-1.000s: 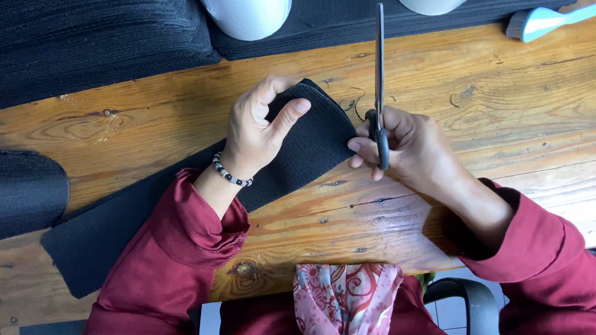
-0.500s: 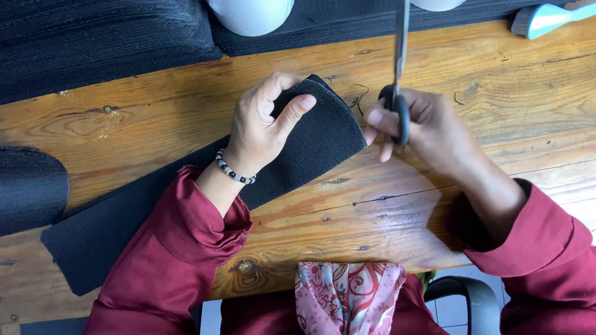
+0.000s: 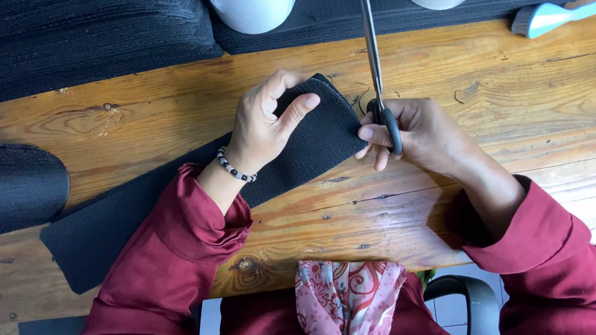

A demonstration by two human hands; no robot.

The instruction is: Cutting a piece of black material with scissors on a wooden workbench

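A long strip of black ribbed fabric [image 3: 319, 138] lies slantwise across the wooden table [image 3: 486, 81]. My left hand [image 3: 266, 123] presses down on its upper right end, thumb and fingers curled over the edge. My right hand [image 3: 421, 135] grips a pair of black-handled scissors [image 3: 378, 91] just to the right of that fabric end. The blades point away from me, toward the top of the view, and look closed. A beaded bracelet sits on my left wrist.
Stacks of black fabric [image 3: 91, 28] fill the back left, and a black roll [image 3: 16, 187] lies at the left edge. Two white rounded objects [image 3: 251, 7] stand at the back. A light blue tool [image 3: 554, 14] rests at the top right. Loose threads lie near the scissors.
My right hand with the scissors shifted slightly, and the blades now tilt a little leftward. My left hand stays on the fabric end.
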